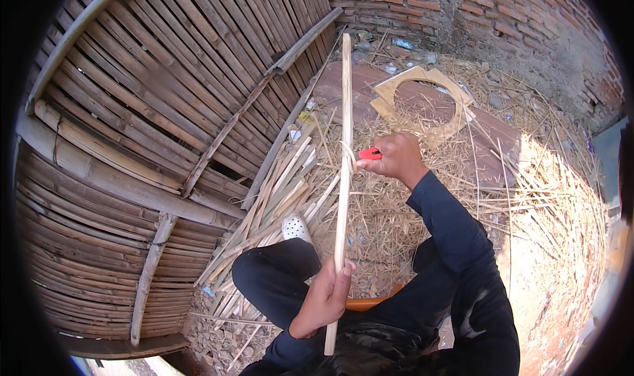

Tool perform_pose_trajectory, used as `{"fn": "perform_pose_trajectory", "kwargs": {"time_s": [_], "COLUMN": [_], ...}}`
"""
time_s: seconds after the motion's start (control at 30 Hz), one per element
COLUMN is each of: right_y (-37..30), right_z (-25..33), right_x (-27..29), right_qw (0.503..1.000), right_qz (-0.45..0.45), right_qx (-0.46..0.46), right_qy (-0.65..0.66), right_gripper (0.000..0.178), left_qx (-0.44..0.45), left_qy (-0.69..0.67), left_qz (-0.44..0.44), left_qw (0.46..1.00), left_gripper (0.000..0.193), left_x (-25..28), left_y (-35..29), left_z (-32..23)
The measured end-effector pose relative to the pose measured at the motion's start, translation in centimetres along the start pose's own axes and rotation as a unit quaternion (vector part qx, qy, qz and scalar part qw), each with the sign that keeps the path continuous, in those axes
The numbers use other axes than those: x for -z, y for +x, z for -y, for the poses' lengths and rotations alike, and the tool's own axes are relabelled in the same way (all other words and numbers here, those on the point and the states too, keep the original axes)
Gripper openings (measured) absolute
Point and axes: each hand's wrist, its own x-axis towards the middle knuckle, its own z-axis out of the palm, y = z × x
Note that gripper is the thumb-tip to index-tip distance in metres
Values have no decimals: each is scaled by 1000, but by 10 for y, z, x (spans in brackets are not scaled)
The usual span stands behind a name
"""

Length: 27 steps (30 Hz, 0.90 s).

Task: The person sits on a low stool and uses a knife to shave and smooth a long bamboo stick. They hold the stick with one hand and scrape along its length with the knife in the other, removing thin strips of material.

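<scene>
A long pale strip of split bamboo point(343, 204) stands nearly upright in the picture, running from my lap toward the far wall. My left hand point(325, 295) is closed around its near end, with the thumb lying along it. In my right hand point(398, 156) is a red-handled utility knife point(368, 154), its front end against the strip's right side around the middle. A thin shaving point(349, 152) curls off the strip there. The knife's blade is mostly hidden by the strip and shaving.
Bamboo strips point(264, 217) lie heaped on the left beside my white clog point(296, 228). Shavings cover the ground ahead. A board with a round hole point(396, 82) lies farther off. A bamboo slat wall point(165, 78) rises on the left, a brick wall point(515, 29) at the back.
</scene>
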Motion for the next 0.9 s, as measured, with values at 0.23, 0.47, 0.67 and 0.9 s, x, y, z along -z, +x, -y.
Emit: {"fn": "perform_pose_trajectory", "kwargs": {"time_s": [0.23,0.47,0.67,0.9], "right_y": [-6,-23,-20,-13], "right_z": [-132,-1,54,29], "right_x": [17,30,43,25], "right_qw": [902,978,989,999], "right_qz": [28,105,81,-14], "right_qx": [-424,-136,-22,-8], "right_qy": [-68,121,121,30], "right_gripper": [82,64,58,63], "left_qx": [67,1,4,-4], "left_qy": [-38,-102,-96,-38], "left_qz": [11,-73,-42,-12], "left_qw": [997,992,995,999], "left_gripper": [18,18,17,13], "left_x": [19,16,7,0], "left_y": [-30,-1,-3,-15], "left_z": [14,-2,0,9]}}
